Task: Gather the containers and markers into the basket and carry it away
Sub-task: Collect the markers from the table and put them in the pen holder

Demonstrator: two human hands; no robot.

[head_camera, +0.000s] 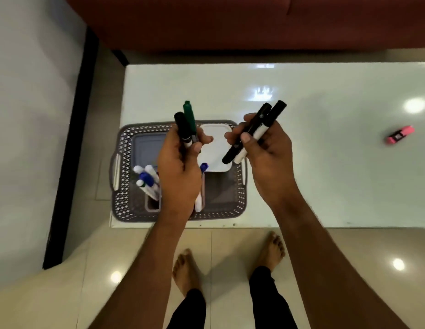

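Basket (126, 148): grey lattice plastic, on the near left corner of the white table (325, 174). Holds a grey-lidded container (147, 148), a white-lidded container (216, 143) and a holder of blue-capped markers (147, 184).
Left hand (180, 167): above the basket, fingers closed round a black marker (183, 127) and a green marker (190, 117) (caps pointing away).
Right hand (268, 150): clasping two black-capped markers (256, 129).
Pink marker (399, 135): lying well apart, on the table's right side.
Red sofa (230, 22): beyond the table.

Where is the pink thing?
In the head view, the pink thing lies alone on the white table, far out to the person's right, well apart from the right hand and the basket.
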